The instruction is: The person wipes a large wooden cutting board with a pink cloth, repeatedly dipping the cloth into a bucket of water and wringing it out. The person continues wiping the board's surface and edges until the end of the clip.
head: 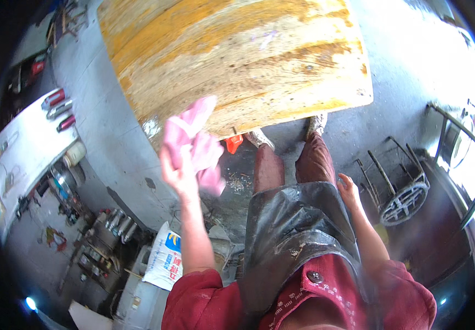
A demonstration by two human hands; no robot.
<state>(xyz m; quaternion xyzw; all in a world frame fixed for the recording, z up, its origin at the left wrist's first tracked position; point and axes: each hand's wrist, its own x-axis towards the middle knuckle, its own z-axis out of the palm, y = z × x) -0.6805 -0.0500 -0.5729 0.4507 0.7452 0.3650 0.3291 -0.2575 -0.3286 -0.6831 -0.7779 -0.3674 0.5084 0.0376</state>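
Observation:
A crumpled pink cloth (194, 140) is gripped in my left hand (176, 171), over the near left corner of a worn wooden tabletop (241, 66). Part of the cloth hangs past the table edge, and its lower end is blurred. The tabletop has yellowish patches, dark specks and plank seams; a wet-looking shine shows near its left edge. My right hand (348, 192) hangs beside my right thigh with its fingers loosely apart and nothing in it. A black apron (299, 218) covers my front.
An upturned metal-framed stool (402, 202) lies to the right. A white table (35, 144) with vacuum flasks (59, 108) stands at the left. Below it are cluttered shelves and a printed white sack (164, 260). Something red (234, 143) hangs under the wooden table's near edge; debris (237, 181) litters the floor.

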